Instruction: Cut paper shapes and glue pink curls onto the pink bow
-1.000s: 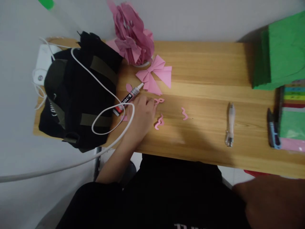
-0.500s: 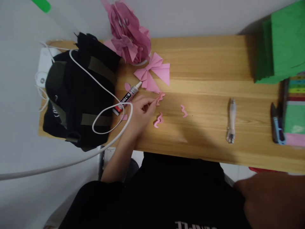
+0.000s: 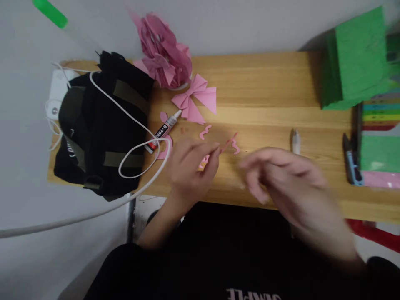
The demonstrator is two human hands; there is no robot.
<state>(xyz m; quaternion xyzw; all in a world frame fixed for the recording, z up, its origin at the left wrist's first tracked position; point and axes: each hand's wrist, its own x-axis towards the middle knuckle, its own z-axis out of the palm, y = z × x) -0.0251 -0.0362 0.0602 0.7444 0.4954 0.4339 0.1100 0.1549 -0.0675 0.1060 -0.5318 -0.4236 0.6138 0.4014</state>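
My left hand [image 3: 195,166] pinches a thin wavy strip of pink paper [image 3: 229,141] between thumb and fingertips, just above the table. Beneath and around it lie more wavy pink paper strips [image 3: 205,132], one partly hidden by the fingers. My right hand [image 3: 281,179], smeared by motion, hovers to the right with fingers curled; whether anything is in it cannot be made out. Behind the left hand a folded pink paper bow [image 3: 196,98] rests flat. A tube of B-7000 glue [image 3: 163,132] lies left of it, over some pink paper cutouts [image 3: 163,116].
A black bag [image 3: 103,125] with a looping white cable [image 3: 146,177] fills the table's left end. At the back stands a pink paper flower bundle [image 3: 165,54]. Rightward are a clear pen [image 3: 296,142], a blue-handled cutter [image 3: 352,162], coloured paper [image 3: 379,154] and a green box [image 3: 359,58].
My left hand has lifted its pink strip and moved slightly right and nearer to me. My right hand has come in over the table from the lower right, covering part of the pen.
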